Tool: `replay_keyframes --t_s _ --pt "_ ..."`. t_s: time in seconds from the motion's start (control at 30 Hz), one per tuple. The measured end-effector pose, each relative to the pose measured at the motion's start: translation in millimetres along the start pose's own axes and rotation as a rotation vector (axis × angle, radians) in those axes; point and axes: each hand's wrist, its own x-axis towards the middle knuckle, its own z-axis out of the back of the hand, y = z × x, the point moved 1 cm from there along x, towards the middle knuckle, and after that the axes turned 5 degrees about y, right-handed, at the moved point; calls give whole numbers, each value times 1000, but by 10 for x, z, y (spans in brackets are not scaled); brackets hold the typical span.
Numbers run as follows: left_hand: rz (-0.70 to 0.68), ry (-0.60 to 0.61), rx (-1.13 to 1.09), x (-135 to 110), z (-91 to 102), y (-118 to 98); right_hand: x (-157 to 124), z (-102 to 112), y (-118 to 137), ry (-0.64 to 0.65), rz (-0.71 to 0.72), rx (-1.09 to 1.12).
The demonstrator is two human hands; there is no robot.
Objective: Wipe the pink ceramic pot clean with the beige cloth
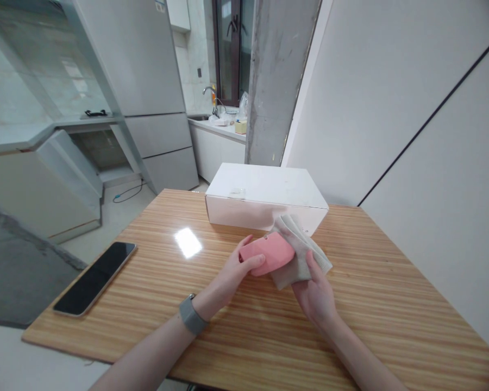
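Observation:
My left hand [234, 274] grips the left end of a smooth pink oval case [271, 252], thumb on top, just above the wooden table [155, 293]. My right hand [315, 296] holds a folded beige cloth [299, 247] from below; the cloth lies against the right side of the pink case and partly behind it. A grey watch band sits on my left wrist. Both hands hover in front of a closed white cardboard box [264, 195].
A dark phone [95, 278] lies face up near the table's left edge. A white wall runs close along the right side. Beyond the table stand a concrete pillar, a grey fridge and a kitchen counter with a sink.

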Motion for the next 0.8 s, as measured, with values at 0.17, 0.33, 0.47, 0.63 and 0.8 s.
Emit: replay_keyframes --t_s 0.17,0.33,0.47,0.63,0.8 --pt "134 148 -133 -9 -16 -58 28 89 -56 -75 51 -37" --pt "157 132 -39 -29 4 -63 61 189 -106 -10 66 -118" --pt "166 189 -24 -69 -34 -39 63 266 -134 41 102 -204" --pt "199 219 -142 -72 -30 6 55 307 -177 67 85 -208" --pt "212 229 -344 -46 -43 7 53 293 -223 36 58 -177"
